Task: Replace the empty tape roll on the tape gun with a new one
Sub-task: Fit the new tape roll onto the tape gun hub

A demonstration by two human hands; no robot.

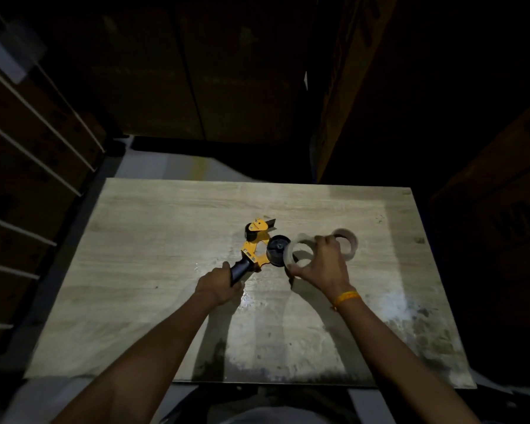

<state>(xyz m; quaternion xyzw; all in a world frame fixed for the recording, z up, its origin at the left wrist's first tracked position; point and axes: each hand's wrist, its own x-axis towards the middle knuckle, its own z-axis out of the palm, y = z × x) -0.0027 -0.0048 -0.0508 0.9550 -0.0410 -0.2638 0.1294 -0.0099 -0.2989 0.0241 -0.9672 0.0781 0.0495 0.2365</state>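
Note:
A yellow and black tape gun (255, 243) lies on the wooden table (153, 240), its black hub (278, 246) bare and facing up. My left hand (218, 284) grips the gun's black handle. My right hand (322, 264) holds a pale, motion-blurred ring-shaped tape roll (299, 250) just right of the hub, touching or nearly touching it. A second roll (348, 240) lies flat on the table behind my right hand, partly hidden by the fingers. I cannot tell which roll is the empty one.
Dark cardboard boxes (508, 215) stand close on the right and behind the table. Shelving with white rails (28, 154) runs along the left. The table's near right part is stained and glossy (410, 332).

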